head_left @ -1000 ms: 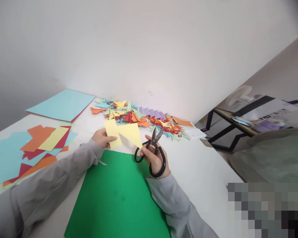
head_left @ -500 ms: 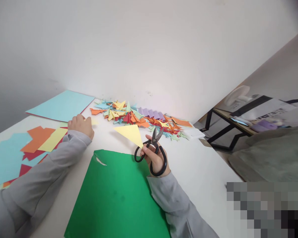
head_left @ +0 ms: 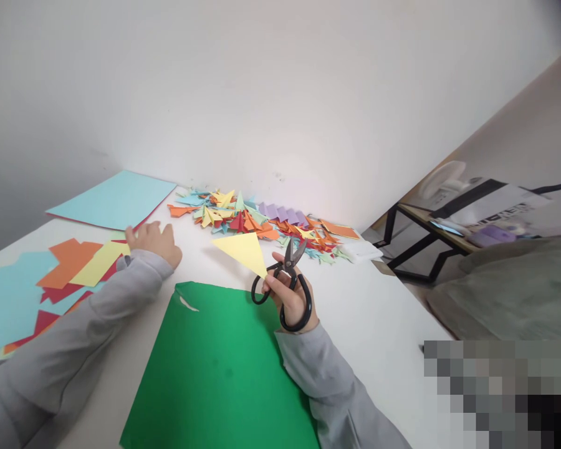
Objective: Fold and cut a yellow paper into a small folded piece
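My right hand (head_left: 290, 298) holds a pair of black-handled scissors (head_left: 295, 312) with the blades pointing up and apart. Its thumb and fingers also pinch one corner of a yellow paper piece (head_left: 243, 251), roughly triangular, above the table. To the left, my left hand (head_left: 154, 242) is open with its fingers spread, beside the right end of a pile of cut paper. On that pile lie a yellow strip (head_left: 93, 265), an orange piece (head_left: 68, 265) and a light blue piece (head_left: 19, 293). A green cutting board or sheet (head_left: 219, 368) with a torn corner lies between my forearms.
Light blue sheets (head_left: 116, 199) are stacked at the back left. Small folded paper shapes (head_left: 238, 218) in several colours line the wall, with a purple pleated paper (head_left: 283, 214) among them. At right stands a low black-framed shelf (head_left: 421, 240) with a bag (head_left: 500, 202).
My left hand has opened, its fingers now spread. The small pale yellow scrap beside it is no longer visible. My right hand still holds the scissors and yellow paper.
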{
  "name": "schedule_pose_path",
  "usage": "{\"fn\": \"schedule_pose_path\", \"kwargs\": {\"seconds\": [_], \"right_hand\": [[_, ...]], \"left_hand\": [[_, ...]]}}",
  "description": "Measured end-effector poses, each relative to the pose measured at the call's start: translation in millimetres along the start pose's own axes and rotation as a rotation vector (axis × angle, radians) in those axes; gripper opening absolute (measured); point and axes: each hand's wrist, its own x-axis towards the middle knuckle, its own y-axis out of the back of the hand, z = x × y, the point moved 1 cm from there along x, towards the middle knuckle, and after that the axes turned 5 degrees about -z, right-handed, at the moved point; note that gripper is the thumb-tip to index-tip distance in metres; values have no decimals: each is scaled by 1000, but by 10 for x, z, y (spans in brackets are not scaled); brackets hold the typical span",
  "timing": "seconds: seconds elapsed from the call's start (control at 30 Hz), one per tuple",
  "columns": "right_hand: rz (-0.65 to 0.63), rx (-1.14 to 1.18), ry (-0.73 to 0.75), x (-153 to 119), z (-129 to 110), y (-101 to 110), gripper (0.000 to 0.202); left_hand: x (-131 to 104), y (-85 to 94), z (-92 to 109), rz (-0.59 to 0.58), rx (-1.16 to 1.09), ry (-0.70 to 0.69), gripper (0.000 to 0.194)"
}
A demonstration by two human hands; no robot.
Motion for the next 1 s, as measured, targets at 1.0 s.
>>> {"fn": "schedule_pose_path", "kwargs": {"seconds": [1.0], "right_hand": [[-112,-296,32,-80,-70,-142,43]], "left_hand": [[-626,-290,898,-520,-1748,166,83]]}}
